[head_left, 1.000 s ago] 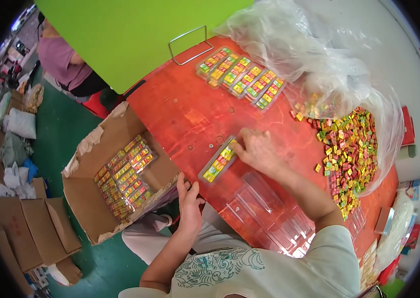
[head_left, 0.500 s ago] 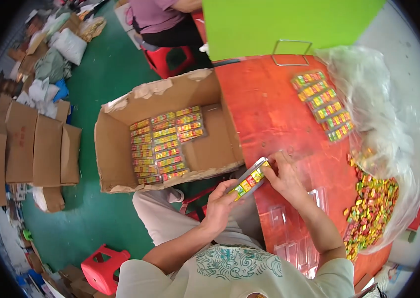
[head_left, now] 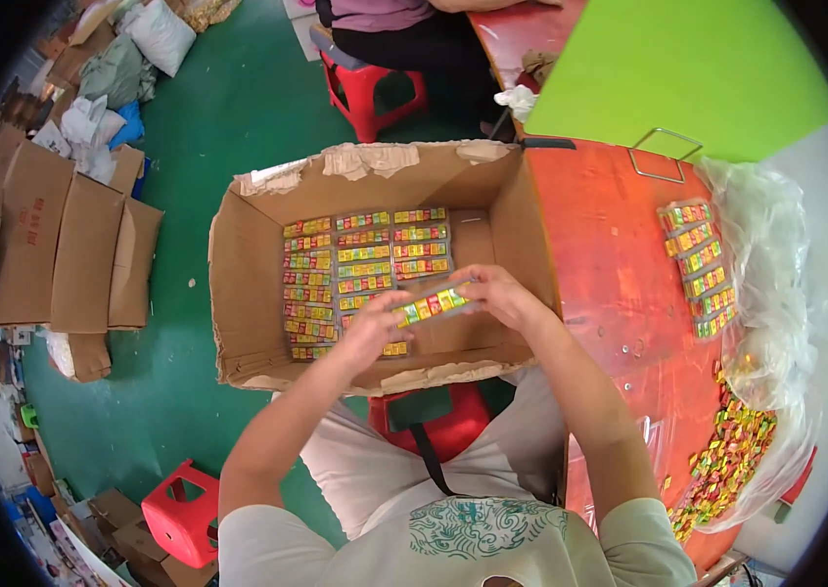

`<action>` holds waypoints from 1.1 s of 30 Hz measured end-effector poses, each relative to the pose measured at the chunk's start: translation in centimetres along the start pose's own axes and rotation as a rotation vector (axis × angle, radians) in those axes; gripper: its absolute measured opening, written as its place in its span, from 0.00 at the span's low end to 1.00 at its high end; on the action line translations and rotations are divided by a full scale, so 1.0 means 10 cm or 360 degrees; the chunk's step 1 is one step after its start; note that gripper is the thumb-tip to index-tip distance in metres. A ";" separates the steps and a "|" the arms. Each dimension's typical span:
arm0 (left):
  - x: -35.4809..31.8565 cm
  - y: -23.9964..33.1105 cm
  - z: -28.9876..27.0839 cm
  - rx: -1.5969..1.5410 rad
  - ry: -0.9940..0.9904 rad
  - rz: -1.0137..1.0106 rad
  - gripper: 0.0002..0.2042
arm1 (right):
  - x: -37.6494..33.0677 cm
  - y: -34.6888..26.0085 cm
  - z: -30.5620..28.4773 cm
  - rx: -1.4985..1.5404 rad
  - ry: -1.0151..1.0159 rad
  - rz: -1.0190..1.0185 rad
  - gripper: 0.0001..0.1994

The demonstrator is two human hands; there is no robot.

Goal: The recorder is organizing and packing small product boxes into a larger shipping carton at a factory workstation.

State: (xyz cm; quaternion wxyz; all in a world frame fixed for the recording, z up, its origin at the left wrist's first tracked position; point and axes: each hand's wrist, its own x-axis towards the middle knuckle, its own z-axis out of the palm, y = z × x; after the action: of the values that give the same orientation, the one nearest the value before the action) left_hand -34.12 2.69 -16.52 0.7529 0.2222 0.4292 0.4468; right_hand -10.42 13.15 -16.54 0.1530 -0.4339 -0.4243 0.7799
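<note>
Both my hands hold one clear plastic tray of colourful candies (head_left: 431,304) over an open cardboard box (head_left: 257,293). My left hand (head_left: 372,331) grips its near end and my right hand (head_left: 495,293) grips its far end. Inside the box, rows of filled candy trays (head_left: 350,264) lie flat in columns on the bottom, with bare cardboard at the right side. The box stands on the green floor beside the orange table (head_left: 610,264).
On the table lie more filled trays (head_left: 700,264), a clear plastic sheet (head_left: 776,284) and a heap of loose candies (head_left: 732,455). A person sits on a red stool (head_left: 370,83) behind the box. Flat cardboard (head_left: 62,245) lies left; another red stool (head_left: 182,512) stands near left.
I have turned from the table to the box. The candy tray, held in both hands, has moved from the table edge to above the box's inside.
</note>
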 end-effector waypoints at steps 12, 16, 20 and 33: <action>1.26 -0.87 -0.66 0.0073 0.0778 -0.0453 0.28 | 1.26 1.04 -0.80 0.0111 0.0132 0.0535 0.14; 1.16 -1.58 -0.96 0.0962 0.1062 -0.0145 0.23 | 1.45 1.36 -0.92 0.0091 0.0272 0.0599 0.15; 1.13 -1.56 -0.66 0.0821 0.0304 -0.0638 0.19 | 1.49 1.74 -1.11 0.0117 0.0395 0.0508 0.16; 1.59 -1.82 -0.76 -0.0049 0.0797 -0.0893 0.11 | 2.03 2.22 -0.51 -0.0539 0.0791 0.0595 0.19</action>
State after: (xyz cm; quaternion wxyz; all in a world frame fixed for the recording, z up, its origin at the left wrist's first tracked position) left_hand -28.06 6.94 -40.78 0.7209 -0.0316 0.6374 0.2701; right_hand -15.09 14.98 -46.64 0.0320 -0.6998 -0.4106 0.5836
